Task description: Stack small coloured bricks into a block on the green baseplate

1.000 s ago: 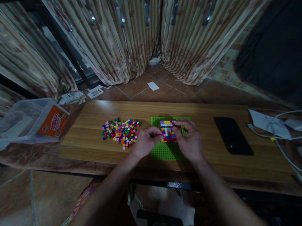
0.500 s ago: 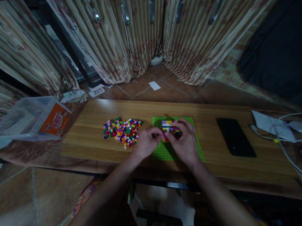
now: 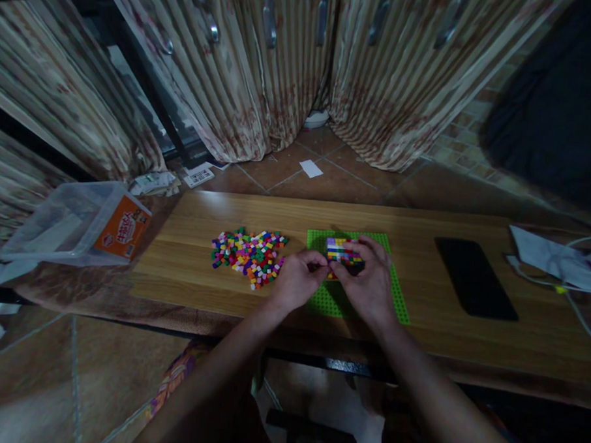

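A green studded baseplate lies on the wooden table. On its far part stands a block of small multicoloured bricks. My left hand and my right hand meet at the block's near edge, fingertips pinched together against the bricks. Whether a single brick sits between the fingers is hidden. A loose pile of small coloured bricks lies just left of my left hand.
A black phone lies flat to the right of the baseplate. White papers and cables sit at the far right. A clear plastic box with an orange label stands off the table's left end. Curtains hang behind.
Both hands drew closer together at the near edge of the brick block, which now looks flatter on the plate. The camera view shifted, moving everything slightly right.
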`<action>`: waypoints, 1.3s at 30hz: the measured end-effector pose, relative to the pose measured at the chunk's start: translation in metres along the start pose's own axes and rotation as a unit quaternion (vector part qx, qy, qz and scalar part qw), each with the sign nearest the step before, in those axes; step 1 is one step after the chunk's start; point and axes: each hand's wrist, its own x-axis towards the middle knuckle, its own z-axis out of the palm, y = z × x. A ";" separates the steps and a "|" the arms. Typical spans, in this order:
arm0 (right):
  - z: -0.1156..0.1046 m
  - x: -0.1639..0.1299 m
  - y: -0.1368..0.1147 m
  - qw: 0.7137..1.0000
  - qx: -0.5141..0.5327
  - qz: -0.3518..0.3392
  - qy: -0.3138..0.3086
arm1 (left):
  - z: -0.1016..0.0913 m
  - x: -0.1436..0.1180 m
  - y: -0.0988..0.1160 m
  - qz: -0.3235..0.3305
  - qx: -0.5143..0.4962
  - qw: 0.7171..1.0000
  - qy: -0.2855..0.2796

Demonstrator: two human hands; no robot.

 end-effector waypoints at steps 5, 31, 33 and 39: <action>0.001 0.000 0.000 1.000 0.010 0.001 0.000 | 0.000 -0.002 -0.001 0.004 0.037 0.999 0.001; -0.013 0.005 0.010 0.996 0.084 -0.004 0.012 | -0.066 0.025 -0.014 0.045 0.519 0.853 0.035; -0.013 0.005 0.010 0.996 0.086 -0.006 0.014 | -0.066 0.023 -0.013 0.040 0.518 0.854 0.025; -0.014 0.006 0.008 0.996 0.089 -0.004 0.011 | -0.063 0.012 -0.004 0.029 0.512 0.858 0.022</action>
